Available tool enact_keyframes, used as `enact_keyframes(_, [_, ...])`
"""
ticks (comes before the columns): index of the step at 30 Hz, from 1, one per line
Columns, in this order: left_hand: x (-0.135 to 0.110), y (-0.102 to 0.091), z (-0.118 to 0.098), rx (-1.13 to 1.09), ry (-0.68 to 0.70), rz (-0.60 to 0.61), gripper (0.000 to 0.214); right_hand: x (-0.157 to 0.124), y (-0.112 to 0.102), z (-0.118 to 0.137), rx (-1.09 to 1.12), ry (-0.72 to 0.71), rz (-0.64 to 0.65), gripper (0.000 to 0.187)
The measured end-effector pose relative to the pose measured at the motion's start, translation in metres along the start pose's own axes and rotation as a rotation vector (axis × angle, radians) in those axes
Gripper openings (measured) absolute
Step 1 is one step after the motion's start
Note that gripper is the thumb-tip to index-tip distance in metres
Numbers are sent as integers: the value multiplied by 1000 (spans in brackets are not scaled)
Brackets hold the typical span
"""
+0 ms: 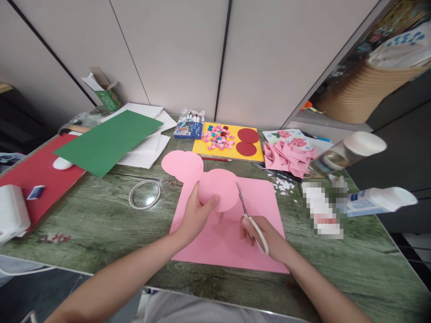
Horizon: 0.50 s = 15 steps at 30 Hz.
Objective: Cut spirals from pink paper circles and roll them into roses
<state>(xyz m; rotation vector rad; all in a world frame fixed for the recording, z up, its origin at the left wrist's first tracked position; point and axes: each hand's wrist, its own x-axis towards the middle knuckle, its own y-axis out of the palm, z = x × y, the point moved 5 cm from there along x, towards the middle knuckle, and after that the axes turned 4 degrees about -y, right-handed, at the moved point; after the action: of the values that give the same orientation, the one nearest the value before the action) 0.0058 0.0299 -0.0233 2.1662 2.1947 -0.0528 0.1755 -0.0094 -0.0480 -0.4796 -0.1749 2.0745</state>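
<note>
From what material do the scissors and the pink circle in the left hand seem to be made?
Scissors: grey blades, probably metal by their colour; white handle, likely smooth plastic, evenly coloured. Pink circle: matte paper or thin card, being flat and without gloss; which, I cannot tell.

Head-worn view, facing forward and down; left hand (197, 213), right hand (274, 237) near, table (363, 251) below, panels (175, 54) beyond.

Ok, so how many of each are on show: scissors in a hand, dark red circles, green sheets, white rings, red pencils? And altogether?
Scissors in the right hand: 1
Dark red circles: 2
Green sheet: 1
White ring: 1
Red pencil: 1
Total: 6
</note>
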Motion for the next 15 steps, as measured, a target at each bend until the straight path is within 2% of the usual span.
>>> enact_keyframes(6, [1,-3,-2,39,-1,-25,33,0,0,-1,7,-7,9,51])
enact_keyframes(15, [2,-5,6,6,-35,-60,34,0,0,-1,-4,-26,17,50])
